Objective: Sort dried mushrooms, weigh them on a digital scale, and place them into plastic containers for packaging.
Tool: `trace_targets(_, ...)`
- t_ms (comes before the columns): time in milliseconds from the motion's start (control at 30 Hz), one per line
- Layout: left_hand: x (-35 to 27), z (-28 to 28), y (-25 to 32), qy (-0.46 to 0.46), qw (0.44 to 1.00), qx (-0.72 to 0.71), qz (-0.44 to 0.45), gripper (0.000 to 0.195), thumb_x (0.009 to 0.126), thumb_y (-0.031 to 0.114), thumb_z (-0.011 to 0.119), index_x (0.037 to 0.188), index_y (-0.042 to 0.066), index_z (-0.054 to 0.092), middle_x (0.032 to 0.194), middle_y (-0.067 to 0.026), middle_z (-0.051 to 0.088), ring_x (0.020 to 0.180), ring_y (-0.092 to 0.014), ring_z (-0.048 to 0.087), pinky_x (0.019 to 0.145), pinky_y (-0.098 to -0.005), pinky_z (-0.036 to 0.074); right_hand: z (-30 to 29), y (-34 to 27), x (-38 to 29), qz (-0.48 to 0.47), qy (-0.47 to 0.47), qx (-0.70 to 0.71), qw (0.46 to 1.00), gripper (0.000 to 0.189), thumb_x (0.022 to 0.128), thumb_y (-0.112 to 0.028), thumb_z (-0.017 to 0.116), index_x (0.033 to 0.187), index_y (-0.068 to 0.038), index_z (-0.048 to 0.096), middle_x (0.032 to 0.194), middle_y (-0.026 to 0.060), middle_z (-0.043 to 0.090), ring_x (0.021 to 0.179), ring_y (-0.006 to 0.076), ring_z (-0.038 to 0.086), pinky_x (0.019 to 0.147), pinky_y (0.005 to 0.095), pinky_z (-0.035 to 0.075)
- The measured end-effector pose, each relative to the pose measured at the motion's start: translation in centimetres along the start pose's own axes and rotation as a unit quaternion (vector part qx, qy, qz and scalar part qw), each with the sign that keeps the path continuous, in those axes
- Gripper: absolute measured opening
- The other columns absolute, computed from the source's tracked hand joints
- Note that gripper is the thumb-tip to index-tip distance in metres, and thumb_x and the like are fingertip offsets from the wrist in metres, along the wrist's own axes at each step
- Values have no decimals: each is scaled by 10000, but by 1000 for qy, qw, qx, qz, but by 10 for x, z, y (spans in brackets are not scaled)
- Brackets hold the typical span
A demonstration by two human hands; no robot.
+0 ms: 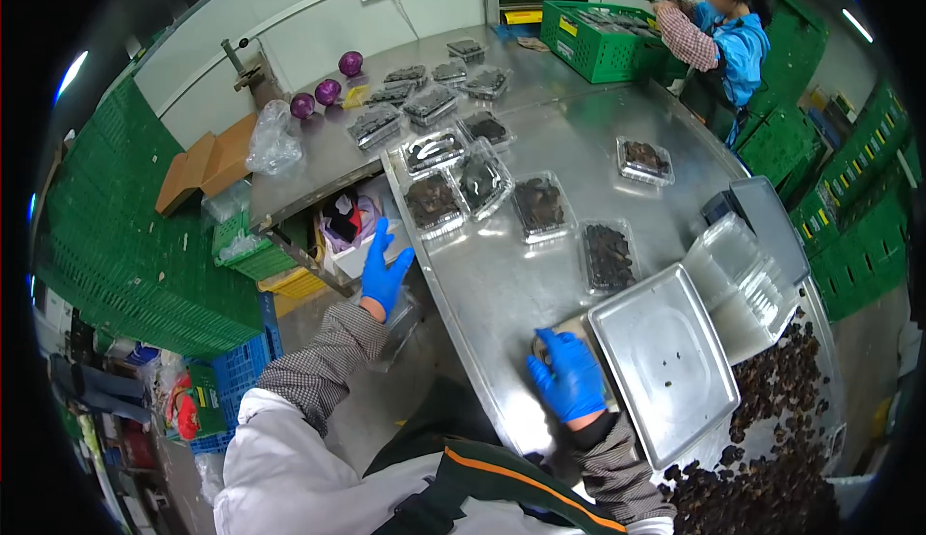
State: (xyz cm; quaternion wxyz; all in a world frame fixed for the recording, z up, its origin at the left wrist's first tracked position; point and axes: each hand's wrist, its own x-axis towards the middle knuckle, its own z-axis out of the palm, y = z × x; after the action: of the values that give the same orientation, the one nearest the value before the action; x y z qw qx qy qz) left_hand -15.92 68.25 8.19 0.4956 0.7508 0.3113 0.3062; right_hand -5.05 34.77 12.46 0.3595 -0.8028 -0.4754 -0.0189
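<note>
Blue gloves cover both hands. My left hand (pixel 385 271) is raised off the left edge of the steel table (pixel 477 285), its fingers apart and nothing in it. Over a low device beside the metal tray (pixel 669 368) is my right hand (pixel 569 376), fingers spread; whether it touches the device is hidden. The tray holds a few dark crumbs. Filled clear plastic clamshell boxes stand beyond, among them a box of dark wood ear mushrooms (pixel 610 254), another box (pixel 541 206) and one farther right (pixel 644 161). Loose dark mushrooms (pixel 781 419) lie in a heap at the lower right.
Stacked empty clamshells (pixel 745 282) stand right of the tray. More filled boxes (pixel 430 103), red cabbages (pixel 328 91) and a plastic bag (pixel 275 140) lie on the far left surface. Beside a green crate (pixel 604 43) stands another person (pixel 731 50). Green crates (pixel 130 231) are stacked left.
</note>
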Motion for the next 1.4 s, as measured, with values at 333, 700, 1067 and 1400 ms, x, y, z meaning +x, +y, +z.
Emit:
trace_targets(333,232,11,-74,-49,938,256,230,897,818,394,690,1491,47,209,1488,-187,326,1365,-348,318,1125,-396,261,127,-31,135,-103,-192,-121,968,593,788,-404,675,1298,-164,492,880,92,571,819,268,570,711,405,441)
trace_targets(700,290,125,-68,-145,919,317,184,910,732,611,656,1484,245,298,1491,-127,334,1384,-388,244,1029,-708,162,198,69,202,-21,-150,-141,978,481,844,-578,546,1136,-204,624,990,48,598,909,233,573,857,434,397)
trace_targets(1067,359,283,25,-298,904,77,298,887,812,494,665,1485,93,250,1458,-205,356,1333,-422,334,1105,-480,270,102,268,275,366,69,-19,928,358,853,-378,650,1054,-82,624,956,163,676,853,330,654,753,386,502)
trace_targets(1400,484,-60,-127,67,985,115,112,791,792,246,734,1444,42,336,1320,-183,525,1235,-293,495,1040,-378,387,177,149,273,249,148,-21,957,331,836,-235,628,1104,-41,615,856,133,620,826,344,585,755,448,453)
